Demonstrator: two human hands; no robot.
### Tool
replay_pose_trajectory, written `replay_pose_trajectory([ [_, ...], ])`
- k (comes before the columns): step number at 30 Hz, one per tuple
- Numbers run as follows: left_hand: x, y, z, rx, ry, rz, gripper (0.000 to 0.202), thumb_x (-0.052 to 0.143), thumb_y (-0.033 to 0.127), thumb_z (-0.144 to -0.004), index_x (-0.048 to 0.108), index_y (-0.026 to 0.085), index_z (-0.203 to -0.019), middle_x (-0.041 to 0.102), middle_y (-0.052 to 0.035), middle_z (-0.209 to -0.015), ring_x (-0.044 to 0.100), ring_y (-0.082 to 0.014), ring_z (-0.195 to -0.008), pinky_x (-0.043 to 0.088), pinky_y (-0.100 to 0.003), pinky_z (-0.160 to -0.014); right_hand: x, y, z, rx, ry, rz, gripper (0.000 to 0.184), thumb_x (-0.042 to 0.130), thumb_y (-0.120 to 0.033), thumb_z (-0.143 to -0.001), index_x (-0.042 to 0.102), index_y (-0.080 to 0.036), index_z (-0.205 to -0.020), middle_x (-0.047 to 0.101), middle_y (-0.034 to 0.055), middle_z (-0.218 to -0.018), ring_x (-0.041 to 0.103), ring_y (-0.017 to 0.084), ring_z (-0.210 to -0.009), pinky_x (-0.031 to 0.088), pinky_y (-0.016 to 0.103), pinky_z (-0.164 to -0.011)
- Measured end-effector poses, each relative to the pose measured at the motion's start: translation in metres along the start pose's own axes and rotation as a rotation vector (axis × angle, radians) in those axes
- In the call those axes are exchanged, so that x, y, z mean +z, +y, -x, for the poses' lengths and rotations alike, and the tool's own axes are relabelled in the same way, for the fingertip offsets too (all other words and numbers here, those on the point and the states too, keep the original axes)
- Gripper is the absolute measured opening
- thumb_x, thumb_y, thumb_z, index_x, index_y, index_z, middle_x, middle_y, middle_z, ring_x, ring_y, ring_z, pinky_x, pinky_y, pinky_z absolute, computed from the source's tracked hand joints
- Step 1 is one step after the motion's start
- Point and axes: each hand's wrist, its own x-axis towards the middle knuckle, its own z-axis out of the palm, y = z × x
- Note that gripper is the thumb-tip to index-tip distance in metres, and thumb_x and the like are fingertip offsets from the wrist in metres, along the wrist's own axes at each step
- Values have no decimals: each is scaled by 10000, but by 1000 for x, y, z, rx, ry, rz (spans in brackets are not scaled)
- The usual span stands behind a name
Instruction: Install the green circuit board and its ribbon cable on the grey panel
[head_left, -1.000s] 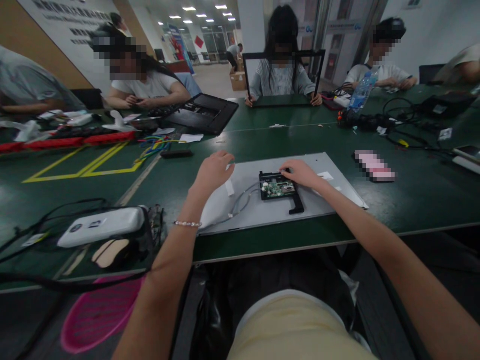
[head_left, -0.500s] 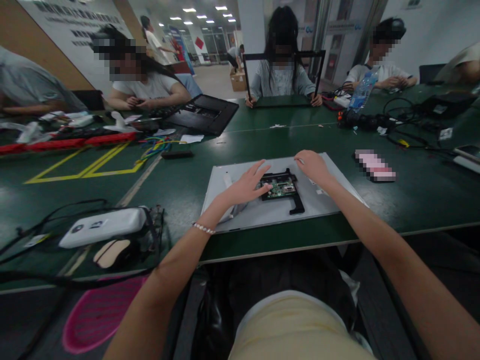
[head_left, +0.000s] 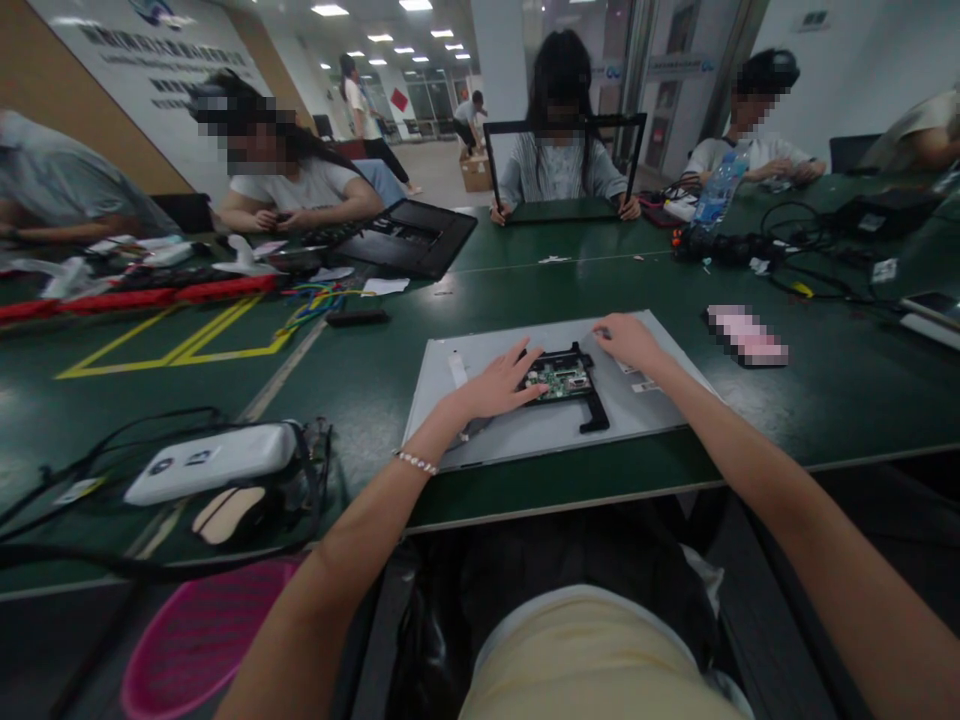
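A grey flat panel (head_left: 510, 446) lies on the table in front of me. On it sits a green circuit board (head_left: 559, 384) in a black plastic bracket (head_left: 598, 413). My left hand (head_left: 499, 382) is open, its spread fingers resting over the left side of the board and bracket. Near the panel's far edge, just right of the bracket, my right hand (head_left: 630, 340) has its fingers curled together; whatever they pinch is too small to make out. A white strip (head_left: 457, 369) shows on the panel beyond my left wrist.
A pink phone (head_left: 748, 336) lies to the right. At left are a white device (head_left: 214, 462), a mouse (head_left: 229, 514) and cables. Across the table a person holds up a black frame (head_left: 489, 165). A pink basket (head_left: 199, 635) is below the table edge.
My right hand has drawn slightly back from the panel's far edge toward the bracket, fingers more curled. My left hand stays over the board. The view has tilted up a little.
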Motion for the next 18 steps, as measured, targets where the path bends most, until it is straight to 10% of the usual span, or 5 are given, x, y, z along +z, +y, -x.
replay_pose_trajectory([
  [18,0,1,1,31,-3,-51,690,230,596,-946,181,177,-1492,132,-125,-1568,231,-299,-1409,234,-413,-1124,3,2,-2,22,61,-14,241,528,-219,-867,740,-158,-963,727,87,-991,647,230,-969,455,302,-878],
])
